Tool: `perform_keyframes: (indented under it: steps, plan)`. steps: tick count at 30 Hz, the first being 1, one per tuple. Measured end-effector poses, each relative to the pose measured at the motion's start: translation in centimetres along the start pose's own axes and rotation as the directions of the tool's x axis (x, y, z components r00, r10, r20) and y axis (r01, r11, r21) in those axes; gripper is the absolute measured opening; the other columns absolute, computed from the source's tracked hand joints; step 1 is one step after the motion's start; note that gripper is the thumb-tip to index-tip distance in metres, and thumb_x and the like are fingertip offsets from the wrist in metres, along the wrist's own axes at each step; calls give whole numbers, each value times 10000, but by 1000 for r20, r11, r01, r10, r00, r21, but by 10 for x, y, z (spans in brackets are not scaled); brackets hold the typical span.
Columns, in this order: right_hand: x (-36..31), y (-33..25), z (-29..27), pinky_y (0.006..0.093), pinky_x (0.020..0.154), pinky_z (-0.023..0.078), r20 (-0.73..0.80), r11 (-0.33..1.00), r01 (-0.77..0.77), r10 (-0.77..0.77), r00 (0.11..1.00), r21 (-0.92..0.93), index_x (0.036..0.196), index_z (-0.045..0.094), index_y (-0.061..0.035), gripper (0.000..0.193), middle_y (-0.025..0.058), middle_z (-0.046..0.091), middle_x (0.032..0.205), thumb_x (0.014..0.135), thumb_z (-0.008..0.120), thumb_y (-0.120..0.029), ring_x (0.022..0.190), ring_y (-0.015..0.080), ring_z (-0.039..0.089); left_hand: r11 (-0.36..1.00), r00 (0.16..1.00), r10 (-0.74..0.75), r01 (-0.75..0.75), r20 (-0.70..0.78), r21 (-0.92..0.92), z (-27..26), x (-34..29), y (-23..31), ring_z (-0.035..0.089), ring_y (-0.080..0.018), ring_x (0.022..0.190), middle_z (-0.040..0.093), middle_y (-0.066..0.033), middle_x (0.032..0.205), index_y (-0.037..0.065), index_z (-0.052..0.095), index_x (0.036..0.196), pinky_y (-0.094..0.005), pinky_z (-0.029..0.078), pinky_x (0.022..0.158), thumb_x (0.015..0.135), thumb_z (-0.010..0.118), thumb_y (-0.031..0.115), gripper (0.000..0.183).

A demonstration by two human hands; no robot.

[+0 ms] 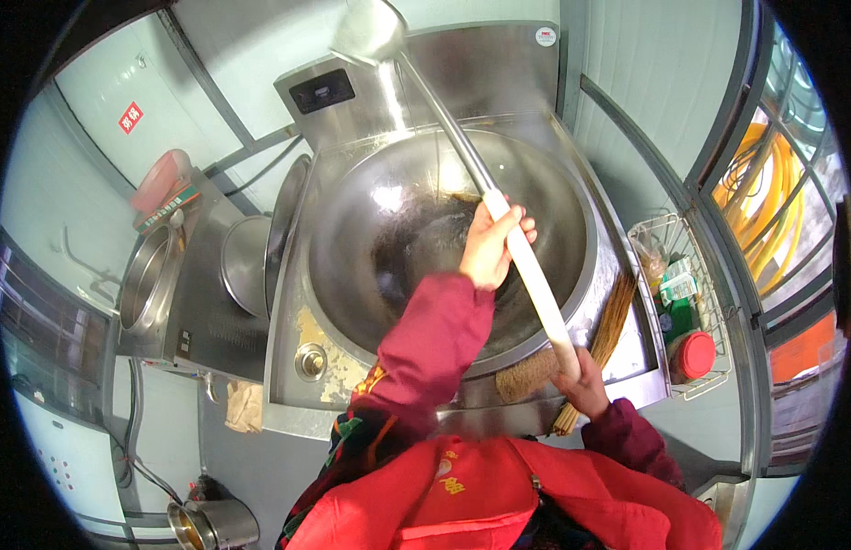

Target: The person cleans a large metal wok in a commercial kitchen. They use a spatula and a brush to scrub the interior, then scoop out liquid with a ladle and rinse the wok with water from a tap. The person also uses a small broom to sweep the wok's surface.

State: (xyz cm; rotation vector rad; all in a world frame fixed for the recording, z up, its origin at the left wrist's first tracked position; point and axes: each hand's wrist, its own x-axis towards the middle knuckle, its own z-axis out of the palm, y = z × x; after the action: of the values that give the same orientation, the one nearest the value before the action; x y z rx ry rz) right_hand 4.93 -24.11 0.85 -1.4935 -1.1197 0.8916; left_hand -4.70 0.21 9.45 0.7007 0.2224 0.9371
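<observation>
I hold a large long-handled ladle (460, 147) across the wide wok (352, 275). Its metal bowl is raised over the steel backsplash at the top of the view. My left hand (491, 246) is closed round the upper part of the pale handle, above the wok. Near the wok's front right rim, my right hand (586, 383) wraps round the handle's lower end. A bamboo-strip brush (614, 323) lies on the steel ledge beside my right hand. Next to it is a brown fibrous brush (524, 376), partly hidden by the handle. Dark patches mark the wok's shiny inside.
A white wire basket (719, 348) at the right holds a red-lidded jar (693, 354) and packages. On the left, a steel counter (215, 330) carries a round pot (149, 280); a large lid (288, 215) leans by the wok stove. A metal pot (226, 524) stands low at the left.
</observation>
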Motion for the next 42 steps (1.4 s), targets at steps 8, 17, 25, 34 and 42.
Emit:
perform_keyframes:
  steps: [8, 17, 25, 34, 42]
  plan:
    - [-7, -18, -6, 304, 540, 432, -208, 973, -146, 107, 972, -179, 1051, 477, -16, 370, 65, 491, 670, 710, 620, -39, 597, 150, 501, 943, 947, -312, 319, -82, 95, -12, 82, -36, 541, -179, 602, 504, -30, 701, 114, 438, 888, -376, 509, 565, 838, 606, 184, 190]
    - [68, -55, 9, 371, 643, 461, -209, 899, -63, -32, 977, -434, 1107, 470, -10, 434, 217, 576, 781, 712, 629, -92, 730, 355, 599, 962, 953, -267, 273, -146, 25, -48, 141, 1, 516, -183, 580, 488, -48, 692, 77, 368, 919, -379, 489, 542, 839, 590, 128, 242]
    - [91, -60, 21, 368, 639, 459, -183, 892, -46, -42, 982, -450, 1117, 462, -14, 442, 205, 573, 780, 715, 623, -101, 725, 344, 584, 974, 963, -210, 221, -169, 50, -58, 154, 19, 503, -178, 591, 480, -46, 688, 63, 390, 903, -382, 483, 564, 842, 577, 122, 205]
    - [130, -63, 38, 427, 622, 460, -132, 878, 29, -105, 986, -477, 1104, 454, -45, 419, 232, 577, 778, 724, 617, -113, 760, 412, 574, 984, 975, -168, 174, -145, 32, -90, 175, 47, 482, -178, 571, 470, -47, 666, 63, 452, 804, -372, 456, 546, 846, 552, 126, 126]
    - [178, -68, 62, 439, 641, 450, -96, 889, 50, -105, 990, -456, 1122, 443, -37, 415, 245, 581, 800, 748, 597, -130, 770, 425, 567, 979, 971, -153, 174, -182, 103, -126, 213, 78, 493, -211, 551, 464, -66, 618, 37, 461, 789, -381, 460, 538, 834, 532, 115, 115]
